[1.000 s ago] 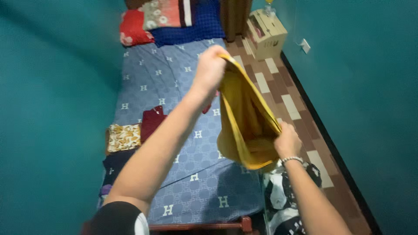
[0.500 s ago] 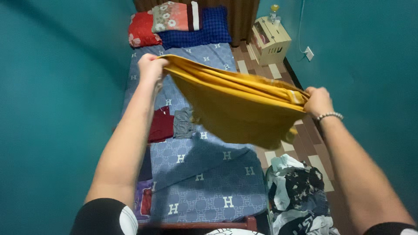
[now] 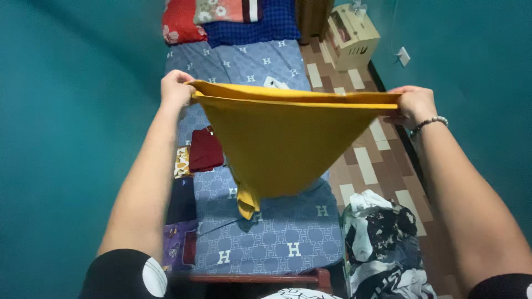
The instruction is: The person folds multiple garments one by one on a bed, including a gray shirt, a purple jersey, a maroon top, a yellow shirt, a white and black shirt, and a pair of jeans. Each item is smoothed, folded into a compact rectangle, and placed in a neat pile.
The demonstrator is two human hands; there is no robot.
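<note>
One mustard-yellow cloth garment (image 3: 280, 147), stretched taut in air above blue patterned bed (image 3: 277, 243), lower part hanging to point. Left hand (image 3: 176, 89) clamped on one top corner, right hand (image 3: 413, 103) on other.

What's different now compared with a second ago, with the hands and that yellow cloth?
The left hand swung out left and the right hand rose and moved right, pulling the yellow cloth from a bunched fold into a taut spread above the bed. Both hands kept their grip; the folded clothes stayed put.
</note>
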